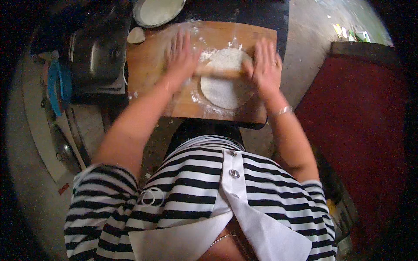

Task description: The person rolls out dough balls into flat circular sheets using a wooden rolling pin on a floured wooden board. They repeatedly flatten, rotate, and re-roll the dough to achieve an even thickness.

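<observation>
A round sheet of flattened dough (225, 91) lies on a floured wooden board (147, 71). Across it runs a wooden rolling pin (220, 72), blurred by motion. My left hand (183, 60) bears on the pin's left end, its fingers stretched forward. On the right end rests my right hand (267, 67), also with fingers extended and thumb towards the dough. Both palms hide the ends of the pin. Loose flour (209, 54) is scattered around the dough.
A smaller dough piece (136, 35) sits at the board's far left corner, near a bowl (158, 11) with pale contents. Left of the board is a metal sink (98, 58), with a blue plastic item (58, 84) beyond. A dark red surface (356, 124) is at right.
</observation>
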Tool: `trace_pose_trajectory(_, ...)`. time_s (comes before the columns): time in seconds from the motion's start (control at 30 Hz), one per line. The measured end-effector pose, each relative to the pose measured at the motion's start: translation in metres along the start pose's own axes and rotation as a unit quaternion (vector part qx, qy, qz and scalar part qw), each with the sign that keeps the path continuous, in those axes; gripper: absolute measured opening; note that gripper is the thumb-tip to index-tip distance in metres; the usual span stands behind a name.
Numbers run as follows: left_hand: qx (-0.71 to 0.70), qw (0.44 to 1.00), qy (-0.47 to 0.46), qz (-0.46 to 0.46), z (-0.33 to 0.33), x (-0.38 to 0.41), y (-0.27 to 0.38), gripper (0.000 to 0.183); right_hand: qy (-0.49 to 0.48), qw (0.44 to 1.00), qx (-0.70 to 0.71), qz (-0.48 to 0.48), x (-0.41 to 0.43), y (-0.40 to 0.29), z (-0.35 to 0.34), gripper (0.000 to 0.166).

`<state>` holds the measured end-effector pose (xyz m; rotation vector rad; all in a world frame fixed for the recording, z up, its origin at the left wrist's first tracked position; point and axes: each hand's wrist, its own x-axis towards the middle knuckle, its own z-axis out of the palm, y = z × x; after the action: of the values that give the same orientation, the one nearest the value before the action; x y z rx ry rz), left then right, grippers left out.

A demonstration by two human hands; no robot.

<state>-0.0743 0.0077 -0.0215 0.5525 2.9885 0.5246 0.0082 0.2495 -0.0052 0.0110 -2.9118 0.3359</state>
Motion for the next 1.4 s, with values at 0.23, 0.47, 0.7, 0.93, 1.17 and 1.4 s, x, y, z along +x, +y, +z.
trace_pose_trajectory(0.23,0.05,0.984,-0.169,0.04,-0.017,-0.126,0.004,0.08,-0.147,0.986,0.073,-0.039,-0.1,-0.016,-0.019,0.066)
trace_pose_trajectory(0.47,-0.001,0.998,0.055,0.017,-0.003,0.019,-0.002,0.068,0.02,1.0,-0.005,0.001,0.008,0.007,0.004,0.064)
trace_pose_trajectory(0.7,0.032,0.991,-0.118,0.059,-0.008,-0.123,0.004,0.068,-0.159,0.986,0.025,-0.037,-0.086,-0.022,-0.032,0.068)
trace_pose_trajectory(0.93,0.011,0.996,0.07,0.059,-0.001,-0.002,0.002,0.066,0.005,0.998,0.021,-0.064,-0.009,0.014,0.009,0.061)
trace_pose_trajectory(1.17,0.092,0.993,-0.053,0.055,-0.001,-0.061,0.001,0.071,-0.091,0.994,-0.017,-0.052,-0.052,-0.011,-0.014,0.066)
trace_pose_trajectory(1.4,0.003,0.999,-0.034,0.037,-0.006,-0.097,0.011,0.074,-0.079,0.99,0.068,-0.091,-0.077,0.005,-0.007,0.064)
